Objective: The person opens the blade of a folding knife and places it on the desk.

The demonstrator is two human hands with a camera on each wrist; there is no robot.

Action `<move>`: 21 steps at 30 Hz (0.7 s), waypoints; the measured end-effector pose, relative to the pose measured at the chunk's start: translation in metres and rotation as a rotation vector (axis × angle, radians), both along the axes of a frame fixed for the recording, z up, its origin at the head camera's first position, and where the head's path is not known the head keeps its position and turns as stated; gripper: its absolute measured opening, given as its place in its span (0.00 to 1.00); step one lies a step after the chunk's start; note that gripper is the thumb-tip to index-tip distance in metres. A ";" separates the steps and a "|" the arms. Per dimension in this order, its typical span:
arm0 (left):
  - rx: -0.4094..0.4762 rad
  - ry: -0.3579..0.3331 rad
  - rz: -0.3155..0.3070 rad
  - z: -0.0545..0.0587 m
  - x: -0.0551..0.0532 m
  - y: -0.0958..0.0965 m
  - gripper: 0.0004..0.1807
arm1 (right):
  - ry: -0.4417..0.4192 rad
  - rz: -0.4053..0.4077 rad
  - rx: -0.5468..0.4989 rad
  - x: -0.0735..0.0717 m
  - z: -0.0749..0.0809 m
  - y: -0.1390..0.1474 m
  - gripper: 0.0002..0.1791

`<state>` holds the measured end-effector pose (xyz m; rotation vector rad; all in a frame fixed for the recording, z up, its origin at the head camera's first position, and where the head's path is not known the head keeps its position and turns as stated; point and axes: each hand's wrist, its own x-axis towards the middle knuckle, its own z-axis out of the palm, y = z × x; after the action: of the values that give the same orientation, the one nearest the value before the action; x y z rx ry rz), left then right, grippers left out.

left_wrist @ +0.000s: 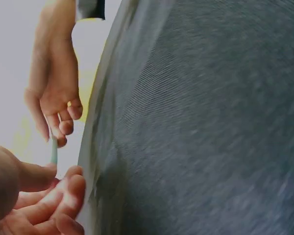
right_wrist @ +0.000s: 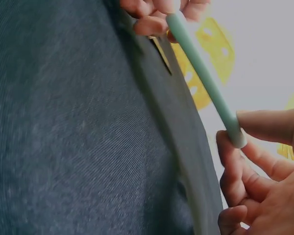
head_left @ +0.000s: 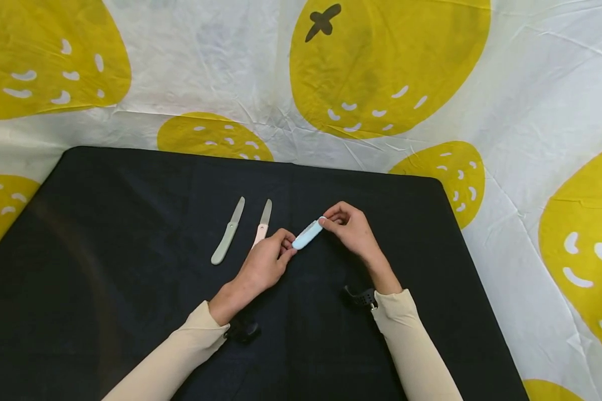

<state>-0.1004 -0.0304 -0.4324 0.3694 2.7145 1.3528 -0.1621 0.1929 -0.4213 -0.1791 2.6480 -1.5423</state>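
Observation:
A light blue folding knife [head_left: 307, 236] is held between both hands, its blade folded along the handle. My left hand [head_left: 266, 259] pinches its lower left end between thumb and fingers. At the upper right end, my right hand [head_left: 352, 229] grips it with thumb and fingertips. In the right wrist view the knife handle [right_wrist: 206, 78] spans slantwise from one hand to the other. Left of the hands lie two knives with their blades out: a pale green knife [head_left: 226, 240] and a pale pink knife [head_left: 263, 223], whose handle is partly covered by the left hand.
A black cloth [head_left: 130, 278] covers the table under the knives. Behind and to the right hangs a white sheet [head_left: 542, 111] printed with yellow fruit shapes. Both wrists wear black straps [head_left: 358, 298] just above the cream sleeves.

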 end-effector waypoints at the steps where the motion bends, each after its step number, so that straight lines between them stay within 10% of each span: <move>1: 0.045 -0.007 0.008 0.001 -0.001 -0.002 0.10 | -0.009 -0.007 -0.025 0.000 0.001 0.000 0.11; 21: 0.525 -0.048 0.187 0.006 -0.023 -0.025 0.22 | -0.103 0.244 -0.203 0.011 0.008 -0.020 0.14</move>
<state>-0.1233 -0.0550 -0.4265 0.1097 2.3660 2.0929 -0.1512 0.1733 -0.4137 -0.4062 2.2902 -1.6829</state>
